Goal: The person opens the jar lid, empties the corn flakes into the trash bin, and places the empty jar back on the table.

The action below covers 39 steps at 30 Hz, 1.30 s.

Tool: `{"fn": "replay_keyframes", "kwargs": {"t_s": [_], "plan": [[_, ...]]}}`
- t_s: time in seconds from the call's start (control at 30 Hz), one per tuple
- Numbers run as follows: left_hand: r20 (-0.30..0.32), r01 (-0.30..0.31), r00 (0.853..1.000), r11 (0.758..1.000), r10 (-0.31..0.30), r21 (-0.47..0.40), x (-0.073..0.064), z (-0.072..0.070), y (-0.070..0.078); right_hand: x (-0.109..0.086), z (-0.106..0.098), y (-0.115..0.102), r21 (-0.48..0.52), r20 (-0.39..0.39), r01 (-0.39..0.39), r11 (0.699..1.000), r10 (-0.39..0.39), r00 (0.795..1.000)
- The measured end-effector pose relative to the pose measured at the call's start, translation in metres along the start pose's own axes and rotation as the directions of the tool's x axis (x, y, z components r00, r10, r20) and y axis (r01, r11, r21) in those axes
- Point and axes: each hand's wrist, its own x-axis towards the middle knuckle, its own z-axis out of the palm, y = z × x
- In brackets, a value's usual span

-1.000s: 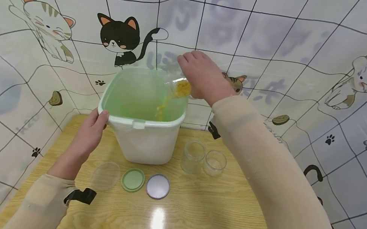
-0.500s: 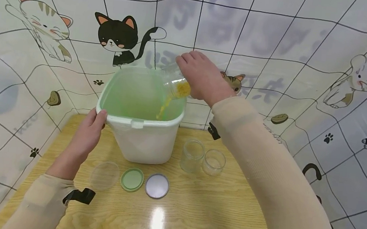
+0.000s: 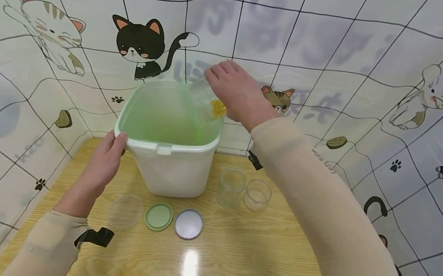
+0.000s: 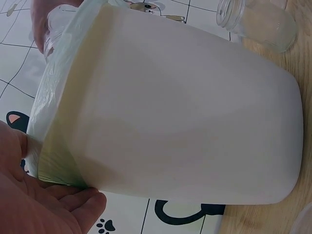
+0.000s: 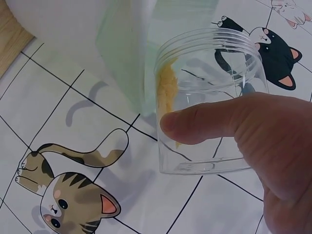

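Observation:
A white trash bin with a pale green bag liner stands on the table. My left hand grips its front left rim, the thumb on top and the fingers under the rim in the left wrist view. My right hand holds a clear jar without a lid, tipped over the bin's right rim. A small clump of soft yellow bits clings to the jar's wall near the thumb. The bottom inside the bin is hidden.
Two clear glass jars, one taller and one shorter, stand right of the bin. In front lie a clear disc-shaped lid, a green lid and a silvery lid. Cat-patterned sheeting surrounds the wooden table.
The right hand has shifted slightly left and tipped the jar further. Yellow bits were falling in a stream into the bin; now less remains in the jar. The left hand stays on the rim.

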Motion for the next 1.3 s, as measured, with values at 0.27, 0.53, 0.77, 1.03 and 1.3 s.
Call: {"fn": "replay_keyframes", "kwargs": {"t_s": [0.27,0.53,0.77,1.03,1.3], "plan": [[0.008,-0.001,1.0,1.0,0.001,-0.006,0.001,0.0008,-0.0013,0.0006,0.0012,-0.0024,-0.012,-0.035,0.014,1.0,-0.014,0.999],[0.002,-0.003,1.0,1.0,0.003,0.011,0.0016,0.0006,-0.0011,0.0,0.0038,-0.0027,-0.043,-0.069,0.033,0.999,-0.035,0.997],[-0.008,-0.007,1.0,1.0,0.007,0.009,0.0008,0.0015,0.0013,0.0007,0.0025,-0.0047,-0.086,-0.072,0.041,0.995,-0.047,0.996],[-0.009,0.01,1.0,1.0,-0.01,0.007,-0.002,0.0022,0.0033,0.0014,0.0011,-0.0064,-0.132,-0.068,0.069,0.989,-0.078,0.995],[-0.015,0.02,1.0,1.0,-0.019,0.015,-0.0014,0.0023,0.0027,0.0026,-0.0012,-0.0069,-0.136,-0.088,0.061,0.989,-0.074,0.993]]}}
